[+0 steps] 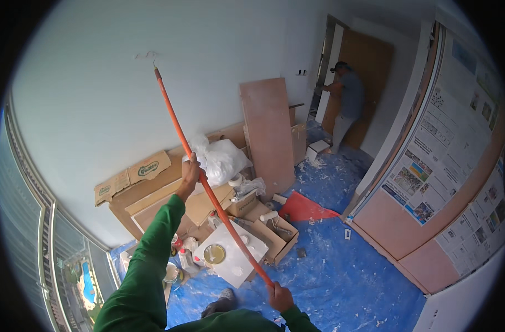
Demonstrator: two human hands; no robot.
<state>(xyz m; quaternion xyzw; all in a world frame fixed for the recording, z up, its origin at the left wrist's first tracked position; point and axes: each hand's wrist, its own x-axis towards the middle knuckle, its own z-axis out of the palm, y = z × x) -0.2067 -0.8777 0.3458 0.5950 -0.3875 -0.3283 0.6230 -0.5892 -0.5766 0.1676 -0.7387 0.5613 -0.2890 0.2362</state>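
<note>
A long orange extension pole (221,211) slants up from my right side toward the pale wall. My left hand (190,172), its arm in a green sleeve, is wrapped round the pole's middle. Lower down, my right hand (279,297) grips the pole near its bottom end. A thin wire roller frame (155,62) projects from the upper tip, up at the wall. The roller sleeve is pale and hard to tell from the paint. Below the pole, a round tub of yellowish liquid (214,254) rests on a white board (237,272).
A co-worker (347,102) stands by the brown door (368,77). Cardboard boxes (274,238), a white plastic bag (222,160) and a leaning brown board (269,135) crowd the wall. Blue sheeting (335,282) covers the floor. Windows (48,238) line the left; newspaper-covered panels (424,160) the right.
</note>
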